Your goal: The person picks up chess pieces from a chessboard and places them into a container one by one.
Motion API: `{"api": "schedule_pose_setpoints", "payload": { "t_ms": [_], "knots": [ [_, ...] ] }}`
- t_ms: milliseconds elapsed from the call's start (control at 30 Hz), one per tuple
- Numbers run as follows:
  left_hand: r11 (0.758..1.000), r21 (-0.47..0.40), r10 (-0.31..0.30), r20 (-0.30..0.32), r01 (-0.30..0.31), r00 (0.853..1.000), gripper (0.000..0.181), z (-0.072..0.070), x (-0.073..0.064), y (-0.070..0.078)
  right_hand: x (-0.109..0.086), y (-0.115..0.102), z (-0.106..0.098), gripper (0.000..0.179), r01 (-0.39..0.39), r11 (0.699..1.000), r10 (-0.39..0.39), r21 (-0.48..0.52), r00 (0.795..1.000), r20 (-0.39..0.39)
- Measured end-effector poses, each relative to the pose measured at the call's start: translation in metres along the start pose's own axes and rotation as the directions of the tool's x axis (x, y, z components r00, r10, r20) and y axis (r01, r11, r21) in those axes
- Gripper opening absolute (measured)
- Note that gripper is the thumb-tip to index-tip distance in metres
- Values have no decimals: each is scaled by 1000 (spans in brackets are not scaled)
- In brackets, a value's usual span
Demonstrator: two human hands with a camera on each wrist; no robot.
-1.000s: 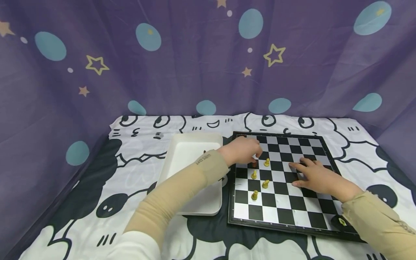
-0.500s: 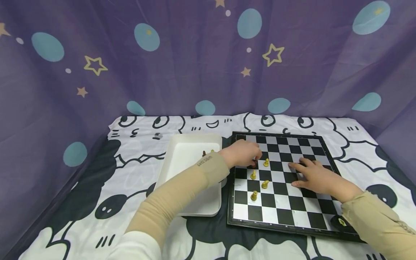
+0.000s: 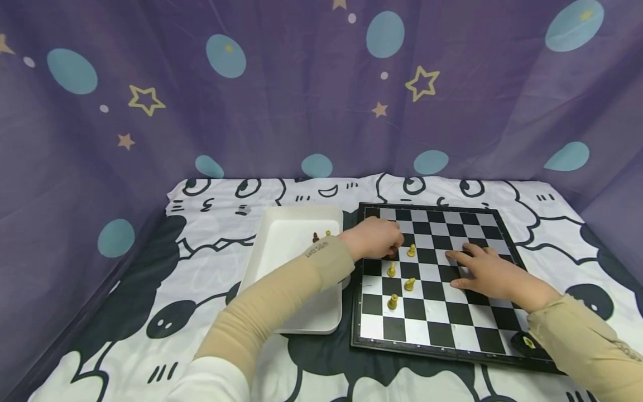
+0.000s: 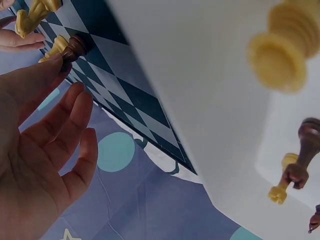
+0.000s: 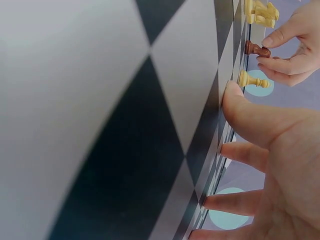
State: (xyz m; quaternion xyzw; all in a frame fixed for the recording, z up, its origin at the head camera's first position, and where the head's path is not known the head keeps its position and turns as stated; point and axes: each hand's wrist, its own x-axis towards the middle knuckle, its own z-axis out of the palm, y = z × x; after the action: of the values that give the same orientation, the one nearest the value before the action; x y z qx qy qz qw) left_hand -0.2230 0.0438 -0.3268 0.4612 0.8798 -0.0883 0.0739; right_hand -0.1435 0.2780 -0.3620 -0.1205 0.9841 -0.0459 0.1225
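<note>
My left hand [image 3: 374,237] reaches over the left side of the chessboard [image 3: 452,279]. Its thumb and fingertips pinch a brown chess piece [image 5: 257,49], which stands on the board; in the left wrist view the brown piece [image 4: 76,48] shows at the thumb tip, with the other fingers loosely bent. Close by stand several yellow chess pieces, among them one to its right [image 3: 411,250] and another nearer me [image 3: 392,269]. My right hand [image 3: 489,273] rests on the right half of the board. Its fingers are spread and hold nothing, as the right wrist view shows.
A white tray [image 3: 253,268] sits left of the board, partly under my left forearm. Brown pieces [image 4: 311,137] and yellow pieces lie in it. A dark round object [image 3: 527,344] with a yellow-green middle lies on the board's near right corner. Purple curtain [image 3: 321,111] hangs behind.
My left hand has lowered slightly and its fingertips have closed in on the brown chess piece. The right hand and the yellow pieces have stayed in place.
</note>
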Motion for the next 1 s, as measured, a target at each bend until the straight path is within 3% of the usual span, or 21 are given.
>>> {"api": "schedule_pose_setpoints", "payload": {
  "t_ms": [667, 1000],
  "knots": [
    [1000, 7, -2, -7, 2, 1000, 9, 2, 1, 1, 0, 0, -2, 76, 2, 1000, -2, 2, 1000, 11],
    [999, 33, -2, -59, 4, 998, 13, -2, -3, 0, 1, 0, -1, 77, 3, 1000, -2, -5, 1000, 20]
  ]
}}
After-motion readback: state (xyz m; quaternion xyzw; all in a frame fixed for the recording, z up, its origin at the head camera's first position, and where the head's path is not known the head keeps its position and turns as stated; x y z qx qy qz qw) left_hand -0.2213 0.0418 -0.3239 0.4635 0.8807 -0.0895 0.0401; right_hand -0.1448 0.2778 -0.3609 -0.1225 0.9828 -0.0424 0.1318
